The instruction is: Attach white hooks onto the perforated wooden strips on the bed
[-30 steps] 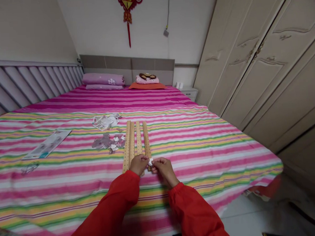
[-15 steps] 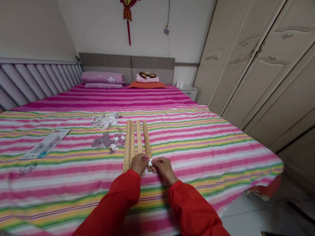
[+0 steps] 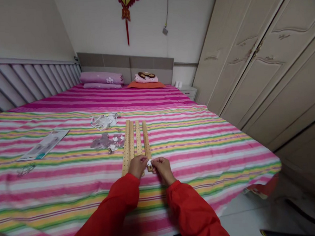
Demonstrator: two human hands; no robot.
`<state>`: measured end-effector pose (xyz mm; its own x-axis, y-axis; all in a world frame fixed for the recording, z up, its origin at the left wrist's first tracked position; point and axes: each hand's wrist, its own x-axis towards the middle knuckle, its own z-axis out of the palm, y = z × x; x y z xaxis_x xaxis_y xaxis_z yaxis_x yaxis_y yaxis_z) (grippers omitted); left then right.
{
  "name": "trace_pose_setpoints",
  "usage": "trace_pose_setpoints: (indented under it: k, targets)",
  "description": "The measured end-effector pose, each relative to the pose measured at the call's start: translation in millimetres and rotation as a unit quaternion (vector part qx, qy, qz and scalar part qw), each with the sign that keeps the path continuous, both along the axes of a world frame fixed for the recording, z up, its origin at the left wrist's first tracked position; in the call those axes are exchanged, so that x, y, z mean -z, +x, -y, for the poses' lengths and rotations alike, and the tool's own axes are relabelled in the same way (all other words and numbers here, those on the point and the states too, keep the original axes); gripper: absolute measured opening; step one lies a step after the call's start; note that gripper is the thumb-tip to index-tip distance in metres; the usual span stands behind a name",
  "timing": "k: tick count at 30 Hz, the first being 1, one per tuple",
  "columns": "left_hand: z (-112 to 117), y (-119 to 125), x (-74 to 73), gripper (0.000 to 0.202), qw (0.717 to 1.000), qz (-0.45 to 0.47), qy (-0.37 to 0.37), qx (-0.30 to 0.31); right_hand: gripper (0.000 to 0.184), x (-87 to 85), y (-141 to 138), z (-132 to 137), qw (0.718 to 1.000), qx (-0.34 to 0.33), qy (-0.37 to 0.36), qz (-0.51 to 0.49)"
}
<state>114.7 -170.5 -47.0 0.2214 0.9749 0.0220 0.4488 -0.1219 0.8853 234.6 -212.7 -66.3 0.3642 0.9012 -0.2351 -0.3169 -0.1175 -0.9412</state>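
Observation:
A small white piece (image 3: 149, 163), too small to name, sits between my two hands over the near end of the rightmost wooden strip (image 3: 146, 139). My left hand (image 3: 139, 165) pinches its left side, fingers closed. On the other side, the fingertips of my right hand (image 3: 162, 167) are also closed on it. Several perforated wooden strips (image 3: 126, 147) lie side by side on the striped cloth, pointing away from me. My left hand covers the near part of some of them.
Clear plastic packets with small white pieces (image 3: 106, 142) lie left of the strips, and white tags with strings (image 3: 105, 120) lie behind them. Farther left are a flat plastic package (image 3: 46, 144) and a thin wire-like item (image 3: 26, 169). A wardrobe (image 3: 249, 64) stands to the right.
Both hands stay at the end of the rightmost strip, with only slight finger movement around the white piece. The whole view has shifted a little.

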Motion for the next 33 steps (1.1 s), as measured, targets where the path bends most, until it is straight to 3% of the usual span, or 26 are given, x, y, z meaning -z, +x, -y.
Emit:
trace_pose_setpoints:
  k: [5,8,20,26,33]
  targets:
    - [16,-14,5.2,0.019,0.975,-0.102,0.196,0.023,0.016,-0.6,0,1,1.0,0.0,0.004,-0.007]
    - [26,-18,7.4,0.023,0.952,-0.174,0.25,0.029,0.019,-1.8,0,1,1.0,0.005,0.002,-0.014]
    - [37,-9,5.7,0.027,0.916,-0.278,0.286,0.047,0.025,-2.1,0,-2,1.0,-0.013,-0.008,-0.005]
    - [36,-9,13.8,0.029,0.898,-0.302,0.315,0.061,0.019,5.0,-1,-8,0.999,-0.011,-0.038,0.037]
    - [36,-11,20.3,0.032,0.907,-0.293,0.296,0.07,0.017,3.5,1,-9,0.998,-0.023,-0.05,0.037]
